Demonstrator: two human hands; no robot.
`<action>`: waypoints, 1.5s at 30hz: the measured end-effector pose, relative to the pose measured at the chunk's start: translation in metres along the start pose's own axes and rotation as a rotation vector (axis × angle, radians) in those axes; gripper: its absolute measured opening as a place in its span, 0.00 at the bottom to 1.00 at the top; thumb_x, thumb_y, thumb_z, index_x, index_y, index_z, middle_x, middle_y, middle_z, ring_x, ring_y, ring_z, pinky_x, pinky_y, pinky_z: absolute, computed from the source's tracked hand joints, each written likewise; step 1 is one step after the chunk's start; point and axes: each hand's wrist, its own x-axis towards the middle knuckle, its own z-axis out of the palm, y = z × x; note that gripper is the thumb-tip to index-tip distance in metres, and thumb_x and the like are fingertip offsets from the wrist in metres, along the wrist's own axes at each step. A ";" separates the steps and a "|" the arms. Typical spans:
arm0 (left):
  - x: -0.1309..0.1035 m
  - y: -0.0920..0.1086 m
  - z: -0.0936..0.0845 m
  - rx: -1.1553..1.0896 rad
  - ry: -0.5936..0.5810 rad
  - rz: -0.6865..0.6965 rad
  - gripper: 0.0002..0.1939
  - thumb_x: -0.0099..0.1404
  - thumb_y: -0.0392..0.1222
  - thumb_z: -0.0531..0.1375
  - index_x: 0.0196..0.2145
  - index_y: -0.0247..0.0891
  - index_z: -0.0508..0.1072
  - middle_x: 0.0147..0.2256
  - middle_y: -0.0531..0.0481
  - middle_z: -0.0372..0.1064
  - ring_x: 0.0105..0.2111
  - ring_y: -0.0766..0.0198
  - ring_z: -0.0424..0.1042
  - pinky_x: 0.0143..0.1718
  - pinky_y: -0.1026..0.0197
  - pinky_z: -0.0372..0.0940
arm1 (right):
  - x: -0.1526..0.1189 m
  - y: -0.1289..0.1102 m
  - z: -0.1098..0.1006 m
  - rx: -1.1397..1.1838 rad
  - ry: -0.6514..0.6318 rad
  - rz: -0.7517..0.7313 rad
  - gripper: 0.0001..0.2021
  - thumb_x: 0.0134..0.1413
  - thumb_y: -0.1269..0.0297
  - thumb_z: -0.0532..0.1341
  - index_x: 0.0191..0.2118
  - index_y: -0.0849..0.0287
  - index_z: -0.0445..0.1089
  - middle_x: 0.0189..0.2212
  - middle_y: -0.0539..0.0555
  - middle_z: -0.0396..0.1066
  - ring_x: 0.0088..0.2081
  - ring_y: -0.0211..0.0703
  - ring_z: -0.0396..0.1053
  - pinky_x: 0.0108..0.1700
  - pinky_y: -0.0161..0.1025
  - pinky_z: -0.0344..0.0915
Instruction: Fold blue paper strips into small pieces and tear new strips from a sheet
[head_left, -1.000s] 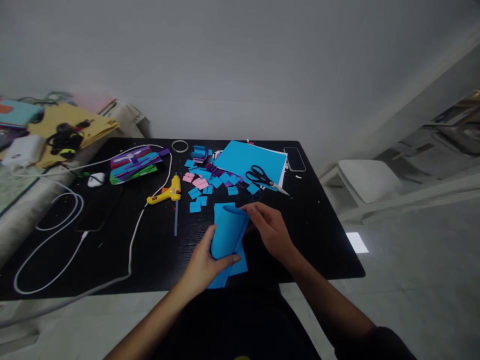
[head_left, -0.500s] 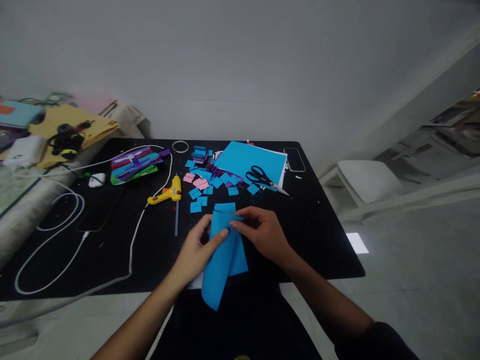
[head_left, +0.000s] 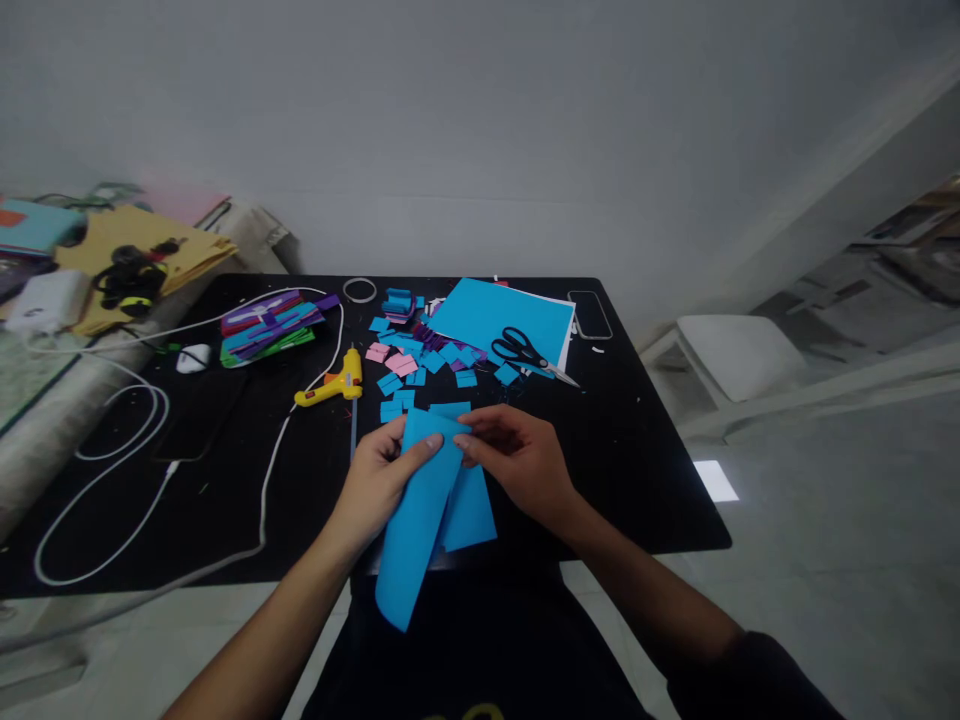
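Between my hands is a long strip of blue paper (head_left: 416, 520), tilted with its lower end over the table's front edge. My left hand (head_left: 379, 480) grips its left side, thumb on top and fingers behind. At the strip's upper right corner, my right hand (head_left: 521, 460) pinches the edge between thumb and fingers. Another blue sheet (head_left: 471, 510) lies beneath it on the table, partly covered. Just beyond my hands, small folded blue pieces (head_left: 391, 384) and pink pieces (head_left: 401, 362) are scattered. Black-handled scissors (head_left: 529, 352) rest on a larger blue sheet (head_left: 480, 310).
A yellow glue gun (head_left: 334, 380) with a glue stick lies left on the black table (head_left: 615, 480). Stacked coloured strips (head_left: 270, 325), a white cable (head_left: 264, 490) and a dark phone (head_left: 199, 425) are farther left. A clear phone case (head_left: 591, 315) lies at back right. A white stool (head_left: 731, 358) stands beyond.
The upper blue strip has swung and slid left, its lower end shifting down and left. My left hand has moved left with it, while my right hand stays near the same place.
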 end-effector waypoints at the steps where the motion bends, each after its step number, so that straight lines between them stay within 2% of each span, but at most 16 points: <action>1: 0.000 0.001 0.000 -0.005 0.007 0.000 0.18 0.62 0.54 0.71 0.42 0.37 0.81 0.35 0.48 0.79 0.34 0.57 0.77 0.37 0.59 0.72 | 0.000 -0.001 0.000 0.006 -0.006 -0.004 0.10 0.53 0.59 0.74 0.42 0.52 0.80 0.33 0.49 0.79 0.32 0.42 0.80 0.36 0.40 0.81; 7: 0.000 0.004 0.000 -0.017 0.012 -0.013 0.18 0.61 0.53 0.72 0.42 0.37 0.82 0.34 0.49 0.80 0.32 0.59 0.77 0.35 0.60 0.71 | -0.002 -0.001 -0.002 0.009 -0.030 -0.041 0.11 0.54 0.60 0.73 0.44 0.52 0.81 0.33 0.49 0.80 0.31 0.42 0.81 0.37 0.42 0.82; 15: 0.007 0.007 -0.006 -0.034 -0.055 -0.068 0.16 0.55 0.48 0.76 0.36 0.37 0.82 0.33 0.48 0.82 0.31 0.58 0.79 0.34 0.60 0.73 | -0.002 0.001 0.000 0.042 -0.041 -0.040 0.11 0.55 0.60 0.73 0.44 0.51 0.82 0.35 0.50 0.82 0.32 0.42 0.81 0.37 0.41 0.82; 22: 0.011 0.007 -0.004 -0.080 -0.043 -0.127 0.14 0.51 0.47 0.77 0.30 0.35 0.82 0.29 0.46 0.81 0.27 0.58 0.78 0.31 0.59 0.73 | -0.003 -0.001 0.000 0.021 -0.038 -0.040 0.11 0.54 0.57 0.73 0.43 0.51 0.83 0.36 0.51 0.82 0.32 0.43 0.82 0.36 0.41 0.82; 26: 0.012 0.004 -0.004 -0.099 -0.036 -0.122 0.14 0.50 0.46 0.77 0.28 0.35 0.82 0.28 0.47 0.81 0.26 0.60 0.78 0.31 0.59 0.73 | -0.003 -0.006 -0.002 0.035 -0.060 -0.013 0.13 0.52 0.55 0.74 0.43 0.51 0.82 0.33 0.50 0.81 0.31 0.43 0.81 0.36 0.41 0.82; 34: 0.012 0.006 -0.008 -0.164 -0.128 -0.161 0.13 0.53 0.45 0.77 0.32 0.35 0.83 0.32 0.46 0.82 0.29 0.59 0.79 0.33 0.59 0.75 | 0.005 -0.007 -0.012 0.159 -0.195 -0.019 0.08 0.54 0.60 0.73 0.41 0.52 0.83 0.31 0.48 0.82 0.32 0.41 0.82 0.39 0.41 0.82; 40: 0.012 0.010 -0.006 -0.202 -0.195 -0.162 0.11 0.54 0.42 0.76 0.33 0.36 0.83 0.33 0.47 0.82 0.31 0.60 0.80 0.35 0.59 0.75 | 0.007 -0.008 -0.014 0.134 -0.189 -0.031 0.07 0.53 0.60 0.75 0.39 0.52 0.83 0.30 0.48 0.81 0.31 0.42 0.81 0.39 0.42 0.82; 45: 0.013 0.013 -0.006 -0.188 -0.231 -0.163 0.09 0.55 0.42 0.76 0.31 0.36 0.83 0.29 0.48 0.80 0.30 0.60 0.79 0.36 0.58 0.74 | 0.008 -0.009 -0.017 0.128 -0.209 -0.061 0.06 0.53 0.61 0.75 0.38 0.52 0.83 0.29 0.48 0.81 0.31 0.41 0.81 0.38 0.40 0.81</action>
